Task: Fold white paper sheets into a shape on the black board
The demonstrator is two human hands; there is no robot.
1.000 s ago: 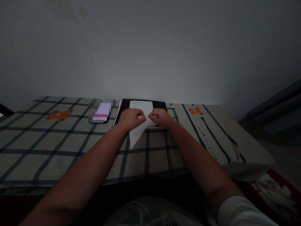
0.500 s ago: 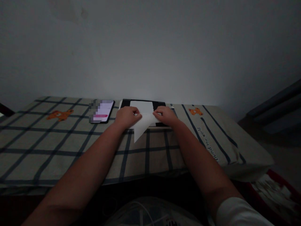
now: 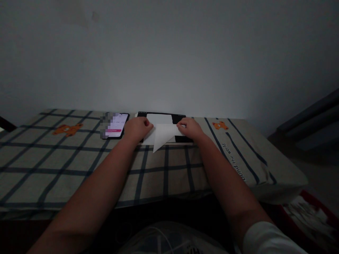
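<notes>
The folded white paper sheet lying over the black notebook should handle light, thin and easily creased, best held at the fold's ends; the right hand pinches one, the left hand curls loosely nearby, its hold unclear.

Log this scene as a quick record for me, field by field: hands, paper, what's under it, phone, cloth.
Left hand: the left hand, fingers curled, at the paper's left side; contact unclear
Right hand: the right hand, fingertips at the paper's right side
Paper: white paper, folded, one pointed corner past the near edge of what lies beneath
Under paper: flat black item
Phone: phone, screen lit, beyond the left hand's outer side
Cloth: checked tablecloth with bear prints
</notes>
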